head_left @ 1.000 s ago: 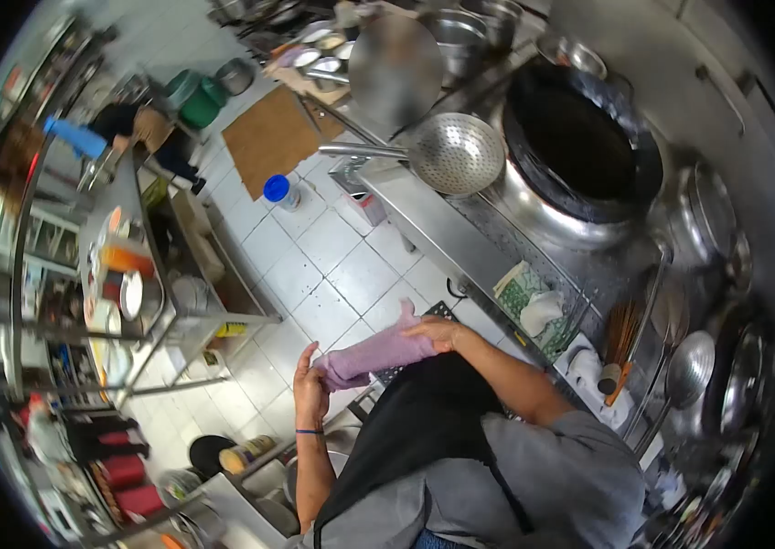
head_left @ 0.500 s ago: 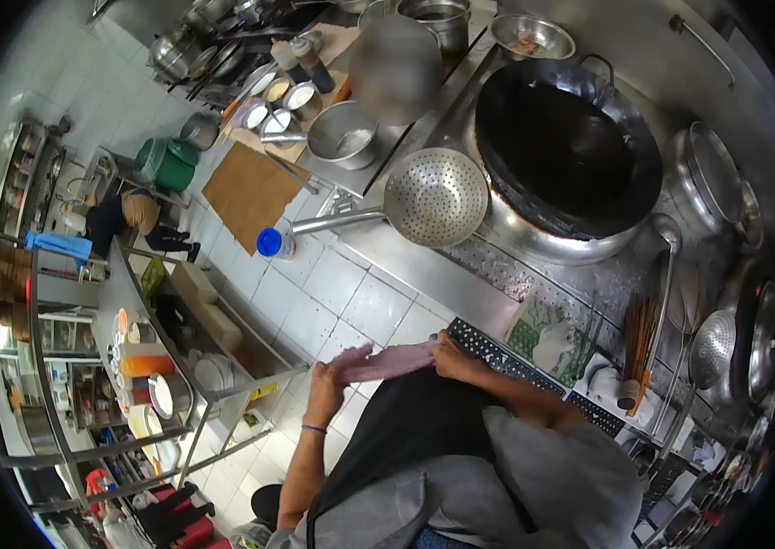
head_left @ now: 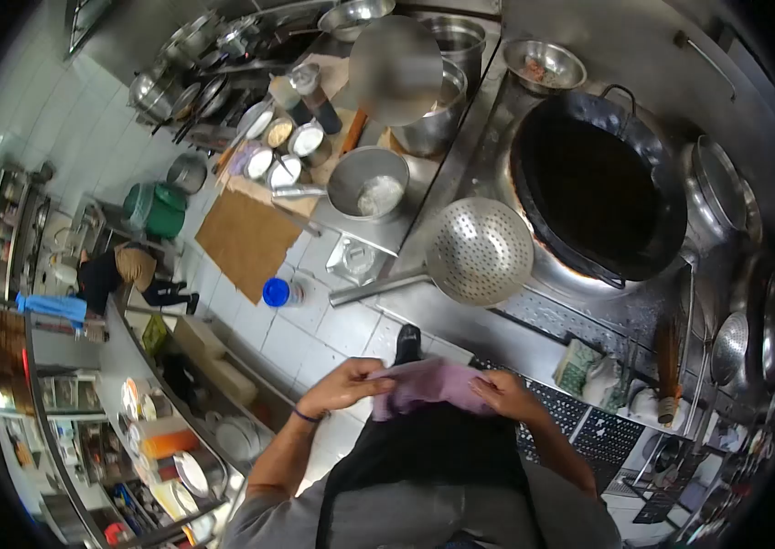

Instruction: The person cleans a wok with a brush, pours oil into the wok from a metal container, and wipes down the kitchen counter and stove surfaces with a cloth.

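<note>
A mauve cloth (head_left: 433, 382) is stretched between the person's two hands, in front of the black apron (head_left: 428, 457) and short of the steel surface (head_left: 471, 169). The left hand (head_left: 343, 388), with a dark blue band (head_left: 304, 414) around its wrist, has its grip clamped on one end, thumb over the fabric. The right hand (head_left: 506, 395) pinches the opposite end, its grip together on the cloth. The fabric sags slightly and folds between them. Just beyond it, a black shoe (head_left: 408, 340) shows on the white tiled floor (head_left: 351, 331).

Ahead and to the right, a large black wok (head_left: 667, 188) sits over the burner. A perforated ladle (head_left: 479, 252) lies close to the wok's left side, its handle pointing left past the surface's edge. Behind the wok stands a steel bowl (head_left: 572, 73) with some reddish food inside. A bamboo brush (head_left: 668, 361) is off to the right, near a green-and-white cloth (head_left: 577, 363).

Farther left, a steel saucepan (head_left: 344, 183) stands beside small tubs of white contents, with sauce bottles (head_left: 316, 99) behind them. A blue-lidded jar (head_left: 276, 292) is near a brown mat (head_left: 248, 240) on the floor. At the far left, a co-worker (head_left: 117, 273) bends forward, near a green bin (head_left: 160, 212).
</note>
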A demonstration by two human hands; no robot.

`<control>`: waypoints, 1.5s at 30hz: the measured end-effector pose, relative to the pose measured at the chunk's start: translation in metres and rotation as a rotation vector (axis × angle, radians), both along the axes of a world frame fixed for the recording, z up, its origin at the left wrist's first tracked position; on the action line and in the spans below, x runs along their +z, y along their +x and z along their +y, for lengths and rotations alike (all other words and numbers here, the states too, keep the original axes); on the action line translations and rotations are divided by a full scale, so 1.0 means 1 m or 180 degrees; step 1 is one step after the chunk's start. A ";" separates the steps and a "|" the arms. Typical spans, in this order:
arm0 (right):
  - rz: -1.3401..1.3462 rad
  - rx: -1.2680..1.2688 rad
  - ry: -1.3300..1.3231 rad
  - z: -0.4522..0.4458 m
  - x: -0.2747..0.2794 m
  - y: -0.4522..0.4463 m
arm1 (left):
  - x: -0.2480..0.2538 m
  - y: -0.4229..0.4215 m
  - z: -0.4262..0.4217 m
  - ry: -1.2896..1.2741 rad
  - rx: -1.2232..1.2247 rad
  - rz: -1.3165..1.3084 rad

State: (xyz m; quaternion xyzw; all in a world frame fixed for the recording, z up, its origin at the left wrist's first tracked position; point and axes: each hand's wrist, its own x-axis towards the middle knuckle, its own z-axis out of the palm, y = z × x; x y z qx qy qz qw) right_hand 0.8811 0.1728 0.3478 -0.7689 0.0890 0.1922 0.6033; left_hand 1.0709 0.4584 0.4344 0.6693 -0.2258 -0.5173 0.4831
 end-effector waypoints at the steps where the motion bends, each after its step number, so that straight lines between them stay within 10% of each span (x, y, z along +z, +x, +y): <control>1: 0.0035 -0.0192 -0.0004 0.004 0.013 0.012 | 0.011 0.014 -0.018 -0.0388 -0.0023 0.0334; 4: 0.0528 -0.1395 0.1339 0.043 0.031 0.023 | 0.007 0.043 -0.058 -0.0353 -0.0965 0.0498; 7: 0.0295 -0.1894 0.2964 0.096 0.094 0.057 | 0.015 0.051 -0.086 -0.0428 -0.1438 -0.1277; 15: 0.0161 -0.4488 0.3849 0.158 0.020 -0.003 | -0.018 0.028 -0.101 -0.1388 -0.2303 -0.1505; 21: -0.1665 -0.5415 0.5039 0.219 -0.004 0.006 | -0.037 -0.035 -0.078 -0.2536 -0.4300 -0.1260; 25: -0.2442 -0.4660 0.5578 0.225 0.012 -0.008 | -0.020 -0.039 -0.101 -0.1163 -0.5043 -0.0699; 34: -0.3990 -0.4455 0.4368 0.307 -0.174 -0.016 | -0.103 -0.109 -0.254 -0.2117 -0.3930 -0.3673; 35: -0.3003 -0.5227 0.5229 0.320 -0.152 -0.024 | -0.124 -0.119 -0.276 -0.2463 -0.3918 -0.3922; 45: -0.2748 -0.6219 0.5096 0.313 -0.277 0.057 | -0.204 -0.175 -0.340 -0.3043 -0.3445 -0.5196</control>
